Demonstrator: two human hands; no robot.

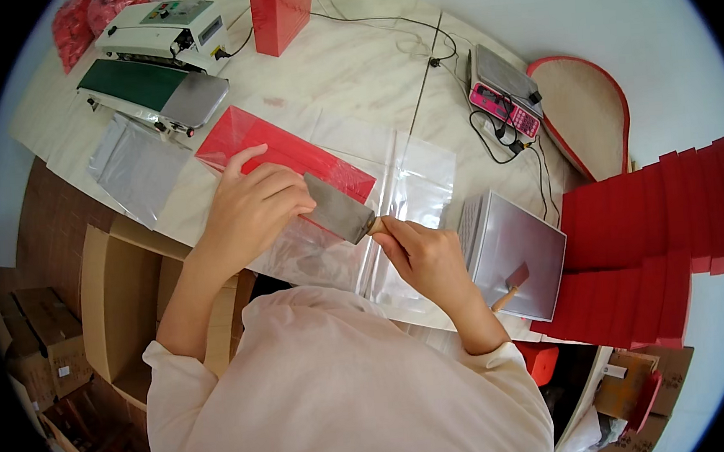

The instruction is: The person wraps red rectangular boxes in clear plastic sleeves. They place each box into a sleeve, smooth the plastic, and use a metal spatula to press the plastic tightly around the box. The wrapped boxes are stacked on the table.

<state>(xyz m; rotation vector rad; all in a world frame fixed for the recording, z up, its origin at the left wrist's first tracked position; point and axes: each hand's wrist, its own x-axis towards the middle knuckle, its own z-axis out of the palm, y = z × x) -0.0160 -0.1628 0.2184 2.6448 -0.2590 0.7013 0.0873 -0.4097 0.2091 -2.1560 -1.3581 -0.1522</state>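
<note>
A long red box (316,160) in clear plastic film lies slantwise on the tabletop before me. My left hand (250,202) steadies its near side, with one finger reaching over the top. In my right hand (424,256) is the wooden handle of a wide metal scraper (341,210). Its flat blade lies along the near side of the box, close to my left fingertips. The blade hides part of that side. Clear film (320,251) spreads from the box toward the table's front edge. Just right of the box lie clear plastic bags (425,180).
A band sealer (150,83) stands at the upper left. Another red box (281,17) is upright at the back. To the right are a flat metal-topped appliance (521,246) carrying a smaller scraper (517,278), stacked red boxes (622,258), and a scale (503,84) with cables.
</note>
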